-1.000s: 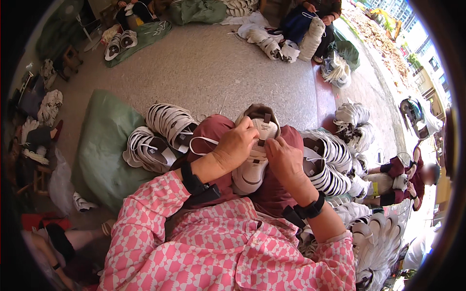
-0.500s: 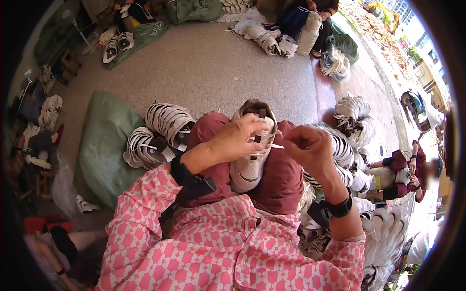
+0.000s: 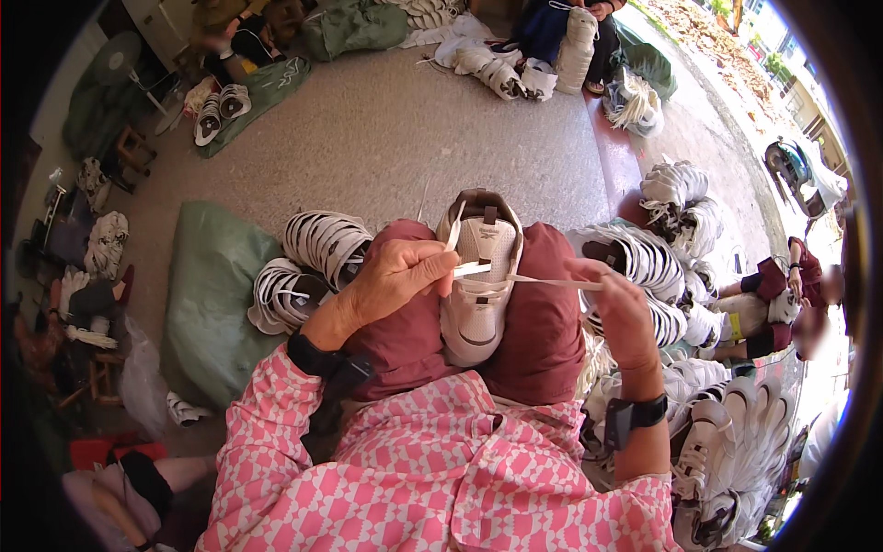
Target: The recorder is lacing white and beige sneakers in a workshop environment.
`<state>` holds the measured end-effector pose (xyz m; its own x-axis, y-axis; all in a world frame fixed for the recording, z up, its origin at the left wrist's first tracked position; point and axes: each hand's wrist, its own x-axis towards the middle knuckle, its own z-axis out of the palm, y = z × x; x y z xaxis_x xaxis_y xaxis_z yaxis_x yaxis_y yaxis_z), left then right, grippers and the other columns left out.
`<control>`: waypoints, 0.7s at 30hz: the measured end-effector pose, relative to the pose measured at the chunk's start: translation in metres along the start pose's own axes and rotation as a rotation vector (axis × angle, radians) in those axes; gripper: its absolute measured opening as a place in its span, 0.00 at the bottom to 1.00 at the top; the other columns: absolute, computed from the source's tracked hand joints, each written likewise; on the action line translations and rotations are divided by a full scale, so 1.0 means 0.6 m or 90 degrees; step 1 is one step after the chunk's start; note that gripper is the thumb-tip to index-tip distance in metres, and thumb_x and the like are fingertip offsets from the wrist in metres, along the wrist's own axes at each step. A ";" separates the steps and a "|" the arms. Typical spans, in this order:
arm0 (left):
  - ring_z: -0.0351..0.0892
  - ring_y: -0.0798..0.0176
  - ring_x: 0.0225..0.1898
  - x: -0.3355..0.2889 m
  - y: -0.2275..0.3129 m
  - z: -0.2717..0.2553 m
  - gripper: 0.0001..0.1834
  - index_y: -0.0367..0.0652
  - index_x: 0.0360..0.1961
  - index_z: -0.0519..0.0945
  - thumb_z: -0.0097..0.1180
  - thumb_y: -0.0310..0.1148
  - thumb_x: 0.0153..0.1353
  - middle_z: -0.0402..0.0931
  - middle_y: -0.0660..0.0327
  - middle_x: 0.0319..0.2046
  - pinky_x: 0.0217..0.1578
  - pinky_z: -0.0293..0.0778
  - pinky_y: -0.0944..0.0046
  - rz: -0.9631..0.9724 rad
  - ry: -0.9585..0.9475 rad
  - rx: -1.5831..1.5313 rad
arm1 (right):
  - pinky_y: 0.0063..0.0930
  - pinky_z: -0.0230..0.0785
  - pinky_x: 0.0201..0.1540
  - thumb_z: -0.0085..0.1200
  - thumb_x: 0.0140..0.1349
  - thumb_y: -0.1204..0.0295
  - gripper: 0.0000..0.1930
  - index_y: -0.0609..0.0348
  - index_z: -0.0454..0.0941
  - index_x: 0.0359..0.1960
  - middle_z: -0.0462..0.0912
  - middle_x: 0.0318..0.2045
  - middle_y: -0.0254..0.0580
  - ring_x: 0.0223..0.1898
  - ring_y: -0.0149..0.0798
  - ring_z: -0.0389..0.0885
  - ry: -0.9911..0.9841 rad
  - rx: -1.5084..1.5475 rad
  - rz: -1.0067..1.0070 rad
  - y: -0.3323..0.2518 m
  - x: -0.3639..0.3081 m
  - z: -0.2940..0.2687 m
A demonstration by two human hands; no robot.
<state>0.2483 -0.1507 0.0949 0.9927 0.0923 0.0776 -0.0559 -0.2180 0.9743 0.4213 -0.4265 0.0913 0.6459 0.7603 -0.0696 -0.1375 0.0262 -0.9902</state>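
Between my knees sits a cream sneaker (image 3: 472, 334), its toe toward me and its dark-lined opening at the far end. My left hand (image 3: 397, 281) is at the shoe's left side, thumb and fingers pinched on a pale shoelace. A strand of that lace rises beside the tongue (image 3: 490, 241), and a flat piece sticks out to the right of the thumb. To the right, my right hand (image 3: 625, 313) grips the other length of shoelace (image 3: 549, 280), drawn nearly straight out from the shoe. The lowest part of the lacing lies across the shoe below the tongue.
Stacked shoe uppers (image 3: 324, 241) stand by my left knee beside a green sack (image 3: 213, 304). More stacked uppers (image 3: 635, 262) and loose shoes (image 3: 706, 442) crowd my right side. Other people sit around the floor, one holding a wrapped stack (image 3: 577, 51) at the back.
My left hand has moved left and down off the tongue, now pinching lace. My right hand has moved right, stretching its lace outward. The view has shifted slightly.
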 end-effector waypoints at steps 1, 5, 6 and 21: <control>0.68 0.75 0.28 -0.003 0.002 0.000 0.23 0.38 0.24 0.78 0.47 0.43 0.72 0.73 0.68 0.22 0.32 0.66 0.71 -0.024 -0.006 -0.006 | 0.35 0.61 0.58 0.45 0.69 0.63 0.16 0.61 0.81 0.35 0.80 0.50 0.50 0.49 0.36 0.77 -0.067 0.204 -0.151 0.011 0.003 -0.020; 0.68 0.74 0.28 -0.007 -0.004 0.014 0.23 0.38 0.23 0.78 0.47 0.43 0.72 0.73 0.68 0.21 0.32 0.66 0.71 0.018 0.019 -0.028 | 0.53 0.47 0.70 0.44 0.72 0.62 0.17 0.53 0.70 0.23 0.74 0.29 0.33 0.44 0.39 0.73 -0.018 0.721 -0.219 0.018 -0.039 -0.123; 0.68 0.75 0.27 -0.008 -0.001 0.015 0.23 0.38 0.23 0.77 0.47 0.42 0.72 0.73 0.68 0.21 0.31 0.66 0.70 0.027 0.029 -0.012 | 0.49 0.49 0.68 0.47 0.71 0.63 0.14 0.54 0.69 0.26 0.71 0.30 0.33 0.41 0.37 0.69 0.025 0.721 -0.254 0.010 -0.055 -0.141; 0.72 0.55 0.25 -0.026 0.020 0.036 0.15 0.38 0.21 0.76 0.53 0.32 0.66 0.71 0.57 0.19 0.27 0.67 0.59 0.244 0.124 0.252 | 0.16 0.72 0.32 0.53 0.67 0.76 0.18 0.63 0.71 0.59 0.82 0.39 0.39 0.30 0.24 0.77 0.315 0.202 -0.140 0.034 -0.038 -0.142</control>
<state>0.2346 -0.1759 0.1005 0.8697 0.1037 0.4826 -0.3256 -0.6144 0.7187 0.4676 -0.4985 0.0626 0.9453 0.3261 0.0090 -0.1286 0.3977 -0.9085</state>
